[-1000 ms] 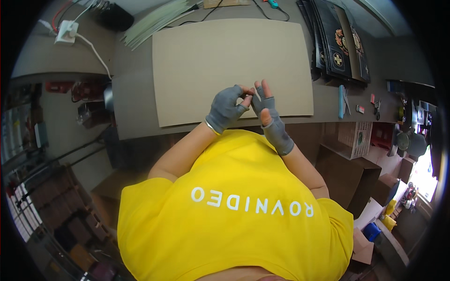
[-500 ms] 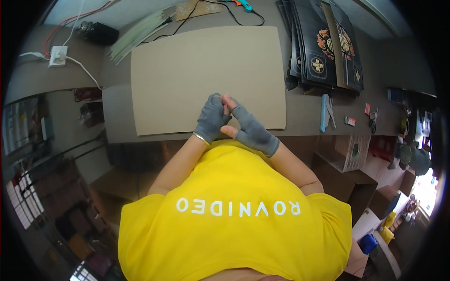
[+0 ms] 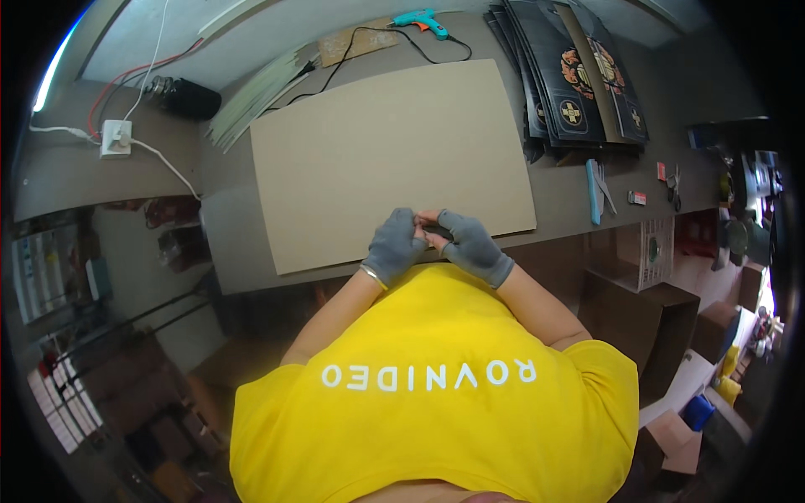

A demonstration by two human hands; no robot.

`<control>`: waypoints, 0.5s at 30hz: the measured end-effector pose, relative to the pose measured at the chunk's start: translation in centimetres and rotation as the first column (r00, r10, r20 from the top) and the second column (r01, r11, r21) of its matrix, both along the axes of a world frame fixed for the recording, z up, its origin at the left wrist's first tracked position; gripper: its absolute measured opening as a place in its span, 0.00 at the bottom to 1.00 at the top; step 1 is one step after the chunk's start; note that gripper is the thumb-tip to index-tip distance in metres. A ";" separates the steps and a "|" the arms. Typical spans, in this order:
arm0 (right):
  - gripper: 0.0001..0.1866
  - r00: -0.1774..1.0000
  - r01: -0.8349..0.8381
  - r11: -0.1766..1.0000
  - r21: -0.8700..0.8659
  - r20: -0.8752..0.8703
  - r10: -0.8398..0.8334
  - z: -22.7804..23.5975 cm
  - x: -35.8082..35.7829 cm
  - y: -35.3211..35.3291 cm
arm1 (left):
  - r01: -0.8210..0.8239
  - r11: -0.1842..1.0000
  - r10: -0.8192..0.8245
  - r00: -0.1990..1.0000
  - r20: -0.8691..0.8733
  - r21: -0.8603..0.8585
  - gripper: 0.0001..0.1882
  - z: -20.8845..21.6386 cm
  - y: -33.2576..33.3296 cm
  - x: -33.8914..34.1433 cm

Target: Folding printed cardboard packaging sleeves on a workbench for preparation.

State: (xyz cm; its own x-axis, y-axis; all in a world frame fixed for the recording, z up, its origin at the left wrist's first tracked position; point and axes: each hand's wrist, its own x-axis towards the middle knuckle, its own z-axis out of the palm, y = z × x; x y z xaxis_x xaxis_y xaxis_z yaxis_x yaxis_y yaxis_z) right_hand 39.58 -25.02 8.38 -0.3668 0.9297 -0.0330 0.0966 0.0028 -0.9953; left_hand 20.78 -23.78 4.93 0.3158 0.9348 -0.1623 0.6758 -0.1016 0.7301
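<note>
My left hand (image 3: 394, 247) and my right hand (image 3: 470, 250) wear grey fingerless gloves. They meet in front of my chest, over the near edge of a large tan cardboard sheet (image 3: 386, 142). Fingers on both hands are curled, and the fingertips come together. A small dark patch shows between them; whether it is a glove edge or a separate object, I cannot tell. The sheet lies flat on the grey-brown table (image 3: 231, 226), slightly turned.
Black printed folded card pieces (image 3: 570, 109) are stacked at the far right. Nearer lie a light blue tool (image 3: 594, 193), a small red-and-white box (image 3: 637, 198) and scissors (image 3: 674, 194). A corded teal glue gun (image 3: 428, 23), pale sticks (image 3: 260, 101) and a white power socket (image 3: 116, 138) are farther back.
Both hands have drawn back toward my chest, from over the sheet to its near edge. The fingers are more curled. The whole view has shifted and tilted slightly.
</note>
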 end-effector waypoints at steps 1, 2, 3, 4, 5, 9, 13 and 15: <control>0.20 1.000 0.005 1.000 0.004 0.015 -0.005 0.1 -0.1 0.0 | 0.005 1.000 -0.005 1.000 0.015 0.004 0.13 0.0 0.1 -0.9; 0.20 0.982 0.092 0.995 -0.046 0.168 -0.083 0.1 0.3 0.0 | -0.010 0.988 0.041 0.980 0.195 -0.157 0.16 0.2 0.3 -2.1; 0.20 0.938 0.173 0.981 -0.084 0.318 -0.138 0.1 0.9 -0.2 | -0.006 0.948 0.124 0.926 0.356 -0.317 0.20 0.3 0.2 -3.6; 0.21 0.879 0.301 0.953 -0.013 0.392 -0.272 -1.3 2.6 0.2 | -0.008 0.966 0.090 0.947 0.308 -0.257 0.23 0.0 0.6 -5.6; 0.22 0.799 0.415 0.907 0.070 0.449 -0.401 -3.1 4.7 0.9 | -0.011 0.981 0.061 0.965 0.254 -0.193 0.27 -0.6 1.3 -8.4; 0.36 0.162 0.408 0.842 0.353 0.880 -0.447 -6.3 12.0 0.6 | -0.128 0.955 0.204 0.938 -0.279 0.267 0.43 -2.9 3.3 -19.9; 0.38 0.535 0.595 0.804 0.030 0.731 -0.423 -9.3 14.7 0.6 | -0.369 0.915 0.396 0.753 -0.525 0.162 0.53 -3.2 2.4 -25.1; 0.33 0.436 0.646 0.761 0.057 0.791 -0.429 -9.3 14.7 1.1 | -0.371 0.927 0.340 0.785 -0.518 0.047 0.58 -4.4 2.0 -26.6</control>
